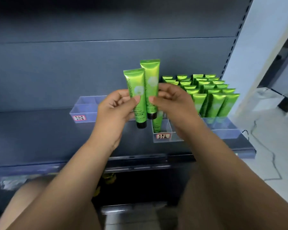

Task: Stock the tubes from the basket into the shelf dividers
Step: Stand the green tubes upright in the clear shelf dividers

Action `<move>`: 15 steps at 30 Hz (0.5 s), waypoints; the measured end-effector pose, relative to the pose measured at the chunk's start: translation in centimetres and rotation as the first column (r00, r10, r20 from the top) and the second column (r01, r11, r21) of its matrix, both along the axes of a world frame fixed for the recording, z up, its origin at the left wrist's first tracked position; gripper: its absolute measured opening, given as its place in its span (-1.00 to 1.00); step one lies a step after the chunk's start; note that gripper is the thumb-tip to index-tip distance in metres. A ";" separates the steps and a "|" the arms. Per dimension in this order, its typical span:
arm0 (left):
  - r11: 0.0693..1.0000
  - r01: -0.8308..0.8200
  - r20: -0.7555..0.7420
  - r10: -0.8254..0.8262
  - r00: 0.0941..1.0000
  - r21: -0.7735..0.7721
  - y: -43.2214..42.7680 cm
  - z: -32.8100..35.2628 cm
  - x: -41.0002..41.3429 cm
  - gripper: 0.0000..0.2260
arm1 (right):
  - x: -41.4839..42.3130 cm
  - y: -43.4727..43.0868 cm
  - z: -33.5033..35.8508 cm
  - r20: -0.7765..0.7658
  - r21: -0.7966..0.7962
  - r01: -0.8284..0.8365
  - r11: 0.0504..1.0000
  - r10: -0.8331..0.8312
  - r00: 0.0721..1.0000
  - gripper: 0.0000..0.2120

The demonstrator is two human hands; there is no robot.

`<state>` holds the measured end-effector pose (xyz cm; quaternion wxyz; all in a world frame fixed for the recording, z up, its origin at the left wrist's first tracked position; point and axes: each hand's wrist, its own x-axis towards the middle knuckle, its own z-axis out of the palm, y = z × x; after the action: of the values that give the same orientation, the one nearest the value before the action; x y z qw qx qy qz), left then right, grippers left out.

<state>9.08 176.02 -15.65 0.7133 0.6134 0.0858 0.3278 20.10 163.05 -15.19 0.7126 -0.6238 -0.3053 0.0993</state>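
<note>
While my left hand (116,105) is pinching the left tube (136,87) and my right hand (170,98) the right tube (150,75), both are standing upright, caps pointing down, above the shelf dividers (166,127). Both hands are covering part of their print.

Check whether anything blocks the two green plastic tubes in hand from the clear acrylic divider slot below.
Nothing visible: the clear acrylic divider slot is open-topped. One stocked green tube stands inside, with room in front. Left hand holds the left green tube, right hand the right green tube, above it.
</note>
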 end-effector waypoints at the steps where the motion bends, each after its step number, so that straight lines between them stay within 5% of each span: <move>1: 1.000 0.013 -0.002 -0.013 1.000 0.011 -0.5 0.0 0.5 -0.91 | 0.6 -0.5 -0.1 0.000 0.006 0.000 1.000 0.000 1.000 -0.68; 15: 0.990 -0.048 -0.067 0.057 0.996 0.132 -3.5 -1.8 3.3 -0.85 | 3.9 -7.4 -2.2 0.073 -0.107 0.182 0.978 -0.174 0.982 -0.78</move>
<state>12.34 172.53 -17.48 0.6594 0.6675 0.1054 0.3294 23.97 155.69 -17.39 0.6721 -0.6909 -0.2644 0.0326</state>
